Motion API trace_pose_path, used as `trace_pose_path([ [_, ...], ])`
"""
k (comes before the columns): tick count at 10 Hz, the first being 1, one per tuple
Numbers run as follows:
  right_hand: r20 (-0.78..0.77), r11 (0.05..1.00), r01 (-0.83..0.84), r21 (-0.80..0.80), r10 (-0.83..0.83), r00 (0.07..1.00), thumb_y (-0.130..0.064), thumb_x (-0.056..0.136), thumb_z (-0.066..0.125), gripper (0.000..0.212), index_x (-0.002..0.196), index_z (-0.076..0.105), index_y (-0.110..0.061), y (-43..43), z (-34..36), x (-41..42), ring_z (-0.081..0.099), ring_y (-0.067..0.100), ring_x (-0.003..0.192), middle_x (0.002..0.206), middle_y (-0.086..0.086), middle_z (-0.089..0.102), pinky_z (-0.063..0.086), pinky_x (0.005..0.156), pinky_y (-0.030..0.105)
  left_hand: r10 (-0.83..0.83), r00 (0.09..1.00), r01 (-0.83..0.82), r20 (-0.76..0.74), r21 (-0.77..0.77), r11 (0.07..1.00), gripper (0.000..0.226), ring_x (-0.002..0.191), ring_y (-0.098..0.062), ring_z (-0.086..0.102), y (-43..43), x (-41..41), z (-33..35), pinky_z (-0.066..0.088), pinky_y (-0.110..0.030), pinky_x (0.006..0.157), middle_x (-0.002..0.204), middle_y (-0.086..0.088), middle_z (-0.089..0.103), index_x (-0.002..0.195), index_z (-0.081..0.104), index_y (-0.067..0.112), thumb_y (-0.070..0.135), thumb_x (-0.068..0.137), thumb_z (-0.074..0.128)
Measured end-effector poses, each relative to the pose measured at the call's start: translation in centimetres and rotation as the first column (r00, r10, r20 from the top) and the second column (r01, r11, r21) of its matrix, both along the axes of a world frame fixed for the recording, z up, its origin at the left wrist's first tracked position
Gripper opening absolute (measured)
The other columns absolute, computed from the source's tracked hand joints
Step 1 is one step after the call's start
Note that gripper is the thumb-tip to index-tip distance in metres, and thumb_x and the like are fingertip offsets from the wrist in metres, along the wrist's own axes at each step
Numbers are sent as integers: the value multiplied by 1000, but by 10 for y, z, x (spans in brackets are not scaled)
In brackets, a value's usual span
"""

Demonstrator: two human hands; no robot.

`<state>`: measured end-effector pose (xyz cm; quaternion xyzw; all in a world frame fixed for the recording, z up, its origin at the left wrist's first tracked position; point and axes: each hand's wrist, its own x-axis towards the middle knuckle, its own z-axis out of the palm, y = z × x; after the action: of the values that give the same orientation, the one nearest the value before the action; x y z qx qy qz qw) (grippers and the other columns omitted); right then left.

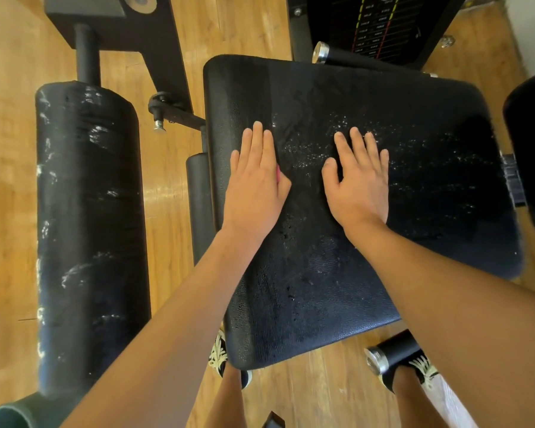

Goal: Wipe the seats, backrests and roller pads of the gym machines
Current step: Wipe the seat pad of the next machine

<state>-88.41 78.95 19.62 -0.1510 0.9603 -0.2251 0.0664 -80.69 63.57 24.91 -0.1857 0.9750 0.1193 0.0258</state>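
Note:
A black padded seat (414, 186) fills the middle of the head view, speckled with white droplets across its upper half. My left hand (255, 183) lies flat on the seat's left part, fingers straight; a sliver of pink (278, 174) shows under its right edge, too little to identify. Flat on the seat's middle, fingers spread, lies my right hand (359, 180), with nothing under it that I can see. A long black roller pad (87, 230), streaked with white marks, stands to the left of the seat.
The weight stack (380, 23) rises behind the seat. Chrome-capped handles (325, 52) (383, 356) stick out at the seat's far and near sides. A second black pad (531, 149) sits at the right edge. My feet stand on the wooden floor (7, 149).

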Motion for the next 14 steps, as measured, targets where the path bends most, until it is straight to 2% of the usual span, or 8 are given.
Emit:
trace_pose_path([
  [2, 1, 1000, -4, 13, 4, 1000, -44, 107, 26, 57, 160, 33, -25, 0, 0, -1, 10, 23, 158, 169, 3, 23, 6, 129, 49, -23, 999, 25, 30, -76, 997, 62, 159, -29, 3, -2, -7, -2, 4, -50, 126, 171, -13, 10, 162, 17, 8, 29, 106, 33],
  [3, -1, 1000, -3, 20, 3, 1000, -45, 107, 25, 57, 160, 33, -25, -1, 0, 0, 10, 23, 158, 169, 3, 23, 5, 129, 48, 15, 998, -9, 54, -100, 995, 63, 159, -30, 1, -5, -21, -2, 1, -56, 124, 172, -12, 8, 163, 17, 10, 30, 107, 36],
  [6, 1, 1000, -11, 22, 11, 1000, -44, 107, 26, 56, 160, 33, -25, -1, 1, 0, 9, 23, 158, 169, 3, 23, 6, 129, 48, 14, 999, -11, 37, -93, 996, 67, 158, -33, 2, 15, 14, -7, -5, -45, 121, 170, -19, 7, 163, 18, 7, 31, 106, 44],
  [8, -1, 1000, -14, 22, 15, 1000, -44, 107, 25, 56, 160, 32, -25, 0, 0, 0, 9, 23, 158, 169, 3, 23, 5, 129, 48, 17, 999, -10, 46, -150, 989, 66, 158, -34, 6, 23, 23, -10, -3, -47, 122, 170, -20, 11, 162, 21, 6, 33, 105, 42],
  [10, -6, 1000, -6, 29, 6, 1000, -44, 107, 26, 56, 160, 32, -26, 0, -1, 0, 10, 24, 158, 169, 3, 23, 6, 129, 49, -12, 997, 20, 72, -115, 993, 67, 158, -32, -2, 10, -3, -7, -2, -47, 125, 171, -19, 5, 163, 13, 5, 32, 107, 39],
  [11, -6, 1000, -10, 26, 10, 1000, -44, 107, 26, 56, 160, 33, -25, -1, -1, -1, 10, 24, 158, 169, 3, 23, 6, 129, 49, -10, 999, 15, 50, -88, 996, 67, 158, -33, -3, 13, 6, -7, -3, -43, 124, 171, -19, 3, 163, 12, 5, 30, 107, 40],
  [14, -11, 999, -4, 40, 5, 1000, -44, 107, 25, 57, 160, 33, -26, -1, 1, 1, 11, 24, 158, 169, 3, 24, 7, 129, 49, -68, 993, 78, 99, -96, 992, 69, 158, -35, 2, 38, 61, 0, 2, -46, 125, 169, -22, 7, 161, 16, 3, 32, 106, 44],
])
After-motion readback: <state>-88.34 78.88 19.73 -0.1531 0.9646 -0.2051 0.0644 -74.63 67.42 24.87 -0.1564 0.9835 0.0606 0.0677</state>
